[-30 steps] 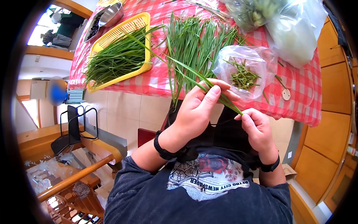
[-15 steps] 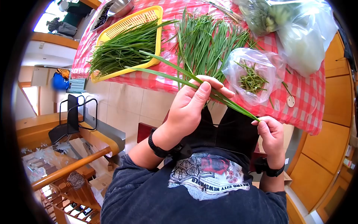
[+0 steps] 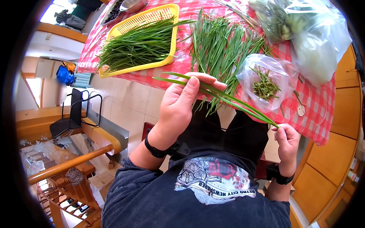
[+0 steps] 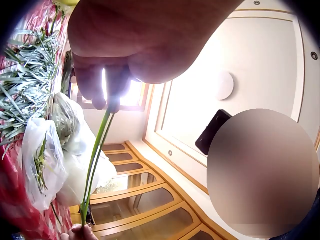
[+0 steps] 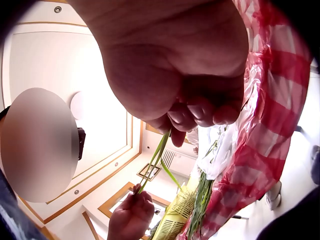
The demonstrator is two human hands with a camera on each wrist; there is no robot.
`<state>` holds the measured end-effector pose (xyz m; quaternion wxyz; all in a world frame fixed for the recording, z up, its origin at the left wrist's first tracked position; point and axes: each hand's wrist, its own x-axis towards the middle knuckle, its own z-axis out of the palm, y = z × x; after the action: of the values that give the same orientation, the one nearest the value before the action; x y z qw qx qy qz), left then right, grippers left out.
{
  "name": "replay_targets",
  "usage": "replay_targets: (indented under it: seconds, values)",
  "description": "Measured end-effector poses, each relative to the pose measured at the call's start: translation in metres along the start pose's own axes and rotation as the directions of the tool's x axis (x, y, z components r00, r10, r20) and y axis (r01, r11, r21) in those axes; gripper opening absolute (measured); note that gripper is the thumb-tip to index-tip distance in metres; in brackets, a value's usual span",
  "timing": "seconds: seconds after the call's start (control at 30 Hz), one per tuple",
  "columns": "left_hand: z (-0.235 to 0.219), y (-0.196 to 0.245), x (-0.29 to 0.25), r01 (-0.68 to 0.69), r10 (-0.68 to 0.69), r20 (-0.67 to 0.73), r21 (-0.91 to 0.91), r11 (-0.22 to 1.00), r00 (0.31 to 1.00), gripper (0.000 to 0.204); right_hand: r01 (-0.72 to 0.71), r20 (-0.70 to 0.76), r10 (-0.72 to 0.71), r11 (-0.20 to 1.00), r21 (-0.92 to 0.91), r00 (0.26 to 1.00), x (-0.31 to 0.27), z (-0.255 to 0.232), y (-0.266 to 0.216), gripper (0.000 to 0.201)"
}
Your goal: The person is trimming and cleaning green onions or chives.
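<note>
Between my two hands stretches a thin bunch of long green chives [image 3: 249, 107]. My left hand [image 3: 178, 104] pinches it between thumb and fingers near the leaf tips, which stick out to the left. At the other end, my right hand [image 3: 288, 144] pinches the stem ends with thumb and fingertips, its other fingers curled in. The right wrist view also shows a bent yellowish-green strand [image 5: 171, 173] hanging off near the right fingertips. Beyond the hands, a spread pile of chives [image 3: 224, 45] lies on the table, beside an open clear plastic bag [image 3: 246, 78] containing short trimmings [image 3: 265, 85].
A yellow plastic basket [image 3: 176, 32] holds more chives at the table's left. Large plastic bags of vegetables [image 3: 315, 49] stand at the back right. On the red checked tablecloth [image 3: 317, 114] lie a round pale tag [image 3: 301, 110] and loose stems. A metal bowl [image 3: 133, 4] sits far left.
My hands have drawn apart, left hand leftward and right hand rightward, with the chives stretched between them. Less of the leaf ends now projects past my left hand. The head view has shifted.
</note>
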<state>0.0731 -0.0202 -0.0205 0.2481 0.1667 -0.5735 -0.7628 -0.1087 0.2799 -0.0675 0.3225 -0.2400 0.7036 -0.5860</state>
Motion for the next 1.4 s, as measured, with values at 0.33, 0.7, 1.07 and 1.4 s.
replay_targets:
  seconds: [0.33,0.7,1.07,1.4]
  values:
    - [-0.022,0.018,0.003,-0.074,0.073,-0.145,-0.003,0.997,0.987,0.045,-0.006,0.013,0.006,0.999,0.036,1.0,0.005,-0.007,0.001,0.02]
    - [-0.031,0.027,0.006,-0.431,0.549,-0.12,0.492,0.756,0.827,0.042,0.019,0.008,-0.021,0.985,0.173,1.0,0.016,0.013,-0.008,0.024]
    - [0.082,0.012,-0.006,-0.559,0.263,0.518,0.821,0.114,0.814,0.038,0.043,0.128,-0.073,0.975,0.22,0.989,0.034,0.057,-0.041,0.024]
    - [0.068,0.002,0.017,-0.617,0.254,0.567,0.755,0.222,0.784,0.015,-0.013,0.213,-0.032,0.978,0.207,0.977,0.033,0.054,-0.042,0.031]
